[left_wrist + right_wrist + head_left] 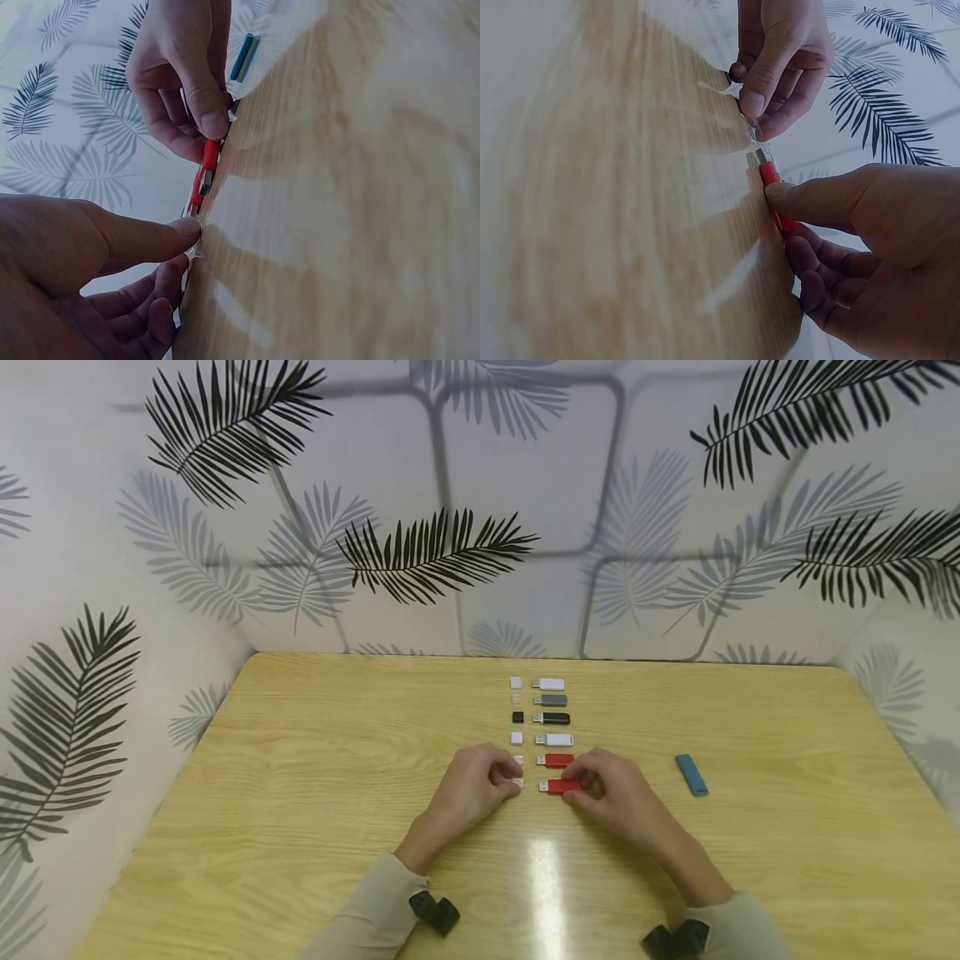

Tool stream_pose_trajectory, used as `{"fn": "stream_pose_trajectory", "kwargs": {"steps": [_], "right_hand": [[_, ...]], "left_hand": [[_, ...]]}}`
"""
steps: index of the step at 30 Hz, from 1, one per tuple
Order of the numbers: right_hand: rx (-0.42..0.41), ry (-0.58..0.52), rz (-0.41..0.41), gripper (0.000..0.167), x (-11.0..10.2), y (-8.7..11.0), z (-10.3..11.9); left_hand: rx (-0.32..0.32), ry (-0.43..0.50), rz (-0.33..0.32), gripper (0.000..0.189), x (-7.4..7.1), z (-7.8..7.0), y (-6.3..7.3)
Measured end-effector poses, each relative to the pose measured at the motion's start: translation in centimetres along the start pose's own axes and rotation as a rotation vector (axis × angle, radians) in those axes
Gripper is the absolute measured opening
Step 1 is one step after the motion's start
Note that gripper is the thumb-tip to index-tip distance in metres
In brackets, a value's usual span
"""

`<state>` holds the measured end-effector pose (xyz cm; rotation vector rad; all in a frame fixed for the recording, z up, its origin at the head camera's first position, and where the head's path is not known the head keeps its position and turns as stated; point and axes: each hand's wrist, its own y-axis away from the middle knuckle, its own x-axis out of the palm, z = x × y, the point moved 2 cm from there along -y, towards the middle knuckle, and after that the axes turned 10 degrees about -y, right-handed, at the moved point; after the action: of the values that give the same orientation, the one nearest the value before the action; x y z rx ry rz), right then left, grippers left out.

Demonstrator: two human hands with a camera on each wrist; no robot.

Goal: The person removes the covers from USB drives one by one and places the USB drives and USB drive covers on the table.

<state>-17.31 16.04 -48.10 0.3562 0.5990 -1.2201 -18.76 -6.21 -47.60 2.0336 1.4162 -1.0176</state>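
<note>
In the head view my left hand (474,785) pinches a small pale cap (518,783) between thumb and fingers; in the right wrist view the cap looks see-through. Facing it, my right hand (617,795) grips the rear end of a red USB stick (553,787) low over the table. The stick's metal plug (762,156) points towards the cap, with a short gap between them. Just behind lies a second red USB stick (553,760), with another pale cap (518,760) partly hidden by my left fingers.
Behind, uncapped USB sticks lie in a column: a white one (557,740), a black one (555,718), a grey one (553,700) and another white one (551,684). Their caps, including a black cap (517,717), line up leftward. A blue capped stick (692,775) lies at right on the wooden table (315,760).
</note>
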Motion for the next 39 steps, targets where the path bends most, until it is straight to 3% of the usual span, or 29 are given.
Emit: {"fn": "stream_pose_trajectory", "kwargs": {"steps": [10, 19, 27, 39], "right_hand": [[0.015, 0.021, -0.001, 0.019, -0.1, 0.0, 0.2], [-0.054, -0.013, -0.017, 0.02, -0.1, 0.1, 0.4], [0.018, -0.023, -0.013, 0.02, -0.7, 0.5, 0.4], [-0.085, 0.012, -0.121, 0.021, -1.9, 1.5, 0.9]], "left_hand": [[-0.006, -0.015, -0.007, 0.01, -0.1, -0.2, 0.1], [0.0, -0.007, -0.018, 0.012, -0.5, -0.3, 0.3], [-0.015, 0.018, -0.027, 0.011, -0.7, -0.1, 0.4], [0.045, 0.131, -0.045, 0.01, -1.2, 0.0, 0.5]]}}
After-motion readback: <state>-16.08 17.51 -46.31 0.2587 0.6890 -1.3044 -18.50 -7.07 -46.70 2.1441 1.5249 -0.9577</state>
